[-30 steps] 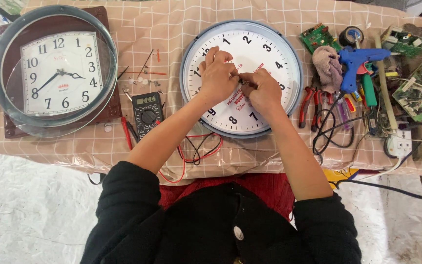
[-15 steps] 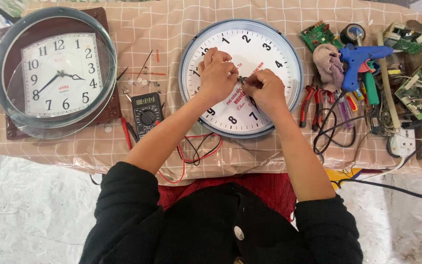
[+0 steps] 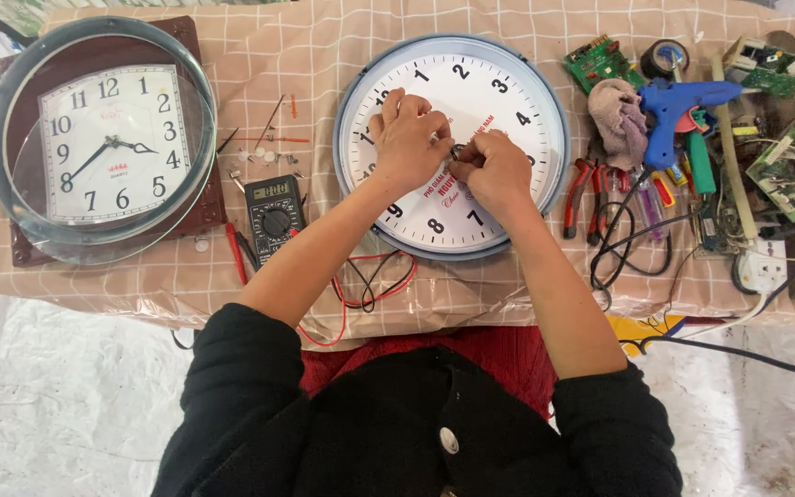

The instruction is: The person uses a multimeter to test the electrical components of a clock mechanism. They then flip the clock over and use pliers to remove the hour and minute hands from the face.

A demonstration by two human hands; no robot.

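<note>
Both hands meet at the centre of the round white clock (image 3: 453, 145) lying flat mid-bench: left hand (image 3: 407, 138) steadies the face, right hand (image 3: 494, 170) pinches a small dark part (image 3: 458, 152) closed-fingered.

On the tabletop (image 3: 508, 285), the round clock (image 3: 471, 101) sits centre; multimeter (image 3: 273, 213) at nine o'clock, second clock (image 3: 103, 138) beyond; pliers (image 3: 586, 193) at three, glue gun (image 3: 678, 110) at two.

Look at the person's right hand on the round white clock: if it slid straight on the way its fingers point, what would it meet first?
Almost at once the left hand: the right hand points up-left, their fingertips meeting over the clock face.
</note>
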